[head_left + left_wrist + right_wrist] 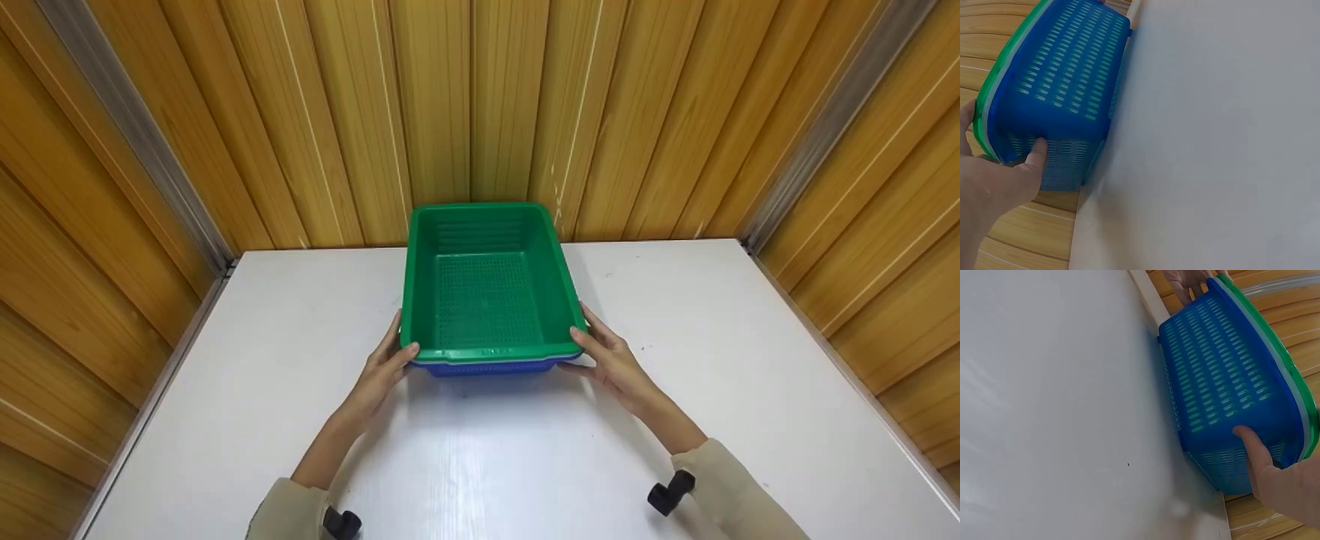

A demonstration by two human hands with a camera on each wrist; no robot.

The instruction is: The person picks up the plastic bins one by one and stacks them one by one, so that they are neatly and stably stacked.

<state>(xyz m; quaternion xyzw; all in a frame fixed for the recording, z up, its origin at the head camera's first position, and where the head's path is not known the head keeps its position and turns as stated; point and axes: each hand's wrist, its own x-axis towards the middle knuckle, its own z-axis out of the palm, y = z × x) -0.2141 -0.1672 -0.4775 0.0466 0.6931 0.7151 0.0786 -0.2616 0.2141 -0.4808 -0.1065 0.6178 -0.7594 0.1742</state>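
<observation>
A green basket [495, 351] with a perforated floor sits nested in a blue slotted basket [1064, 62]. Between their rims runs a whitish rim [986, 121], seemingly of another nested basket. My left hand [379, 379] grips the stack at its near left corner, thumb over the green rim and a finger against the blue wall. At the near right corner my right hand [619, 371] grips likewise, its thumb on the rim. The green basket's inside holds nothing. Whether the blue base touches the table all over, I cannot tell.
The white table [300, 337] lies under the stack, which stands near its back edge. Ribbed wood-patterned walls [435, 97] rise behind and on both sides, with grey metal posts [142, 120] at the corners. A black device [671, 493] sits at the right sleeve.
</observation>
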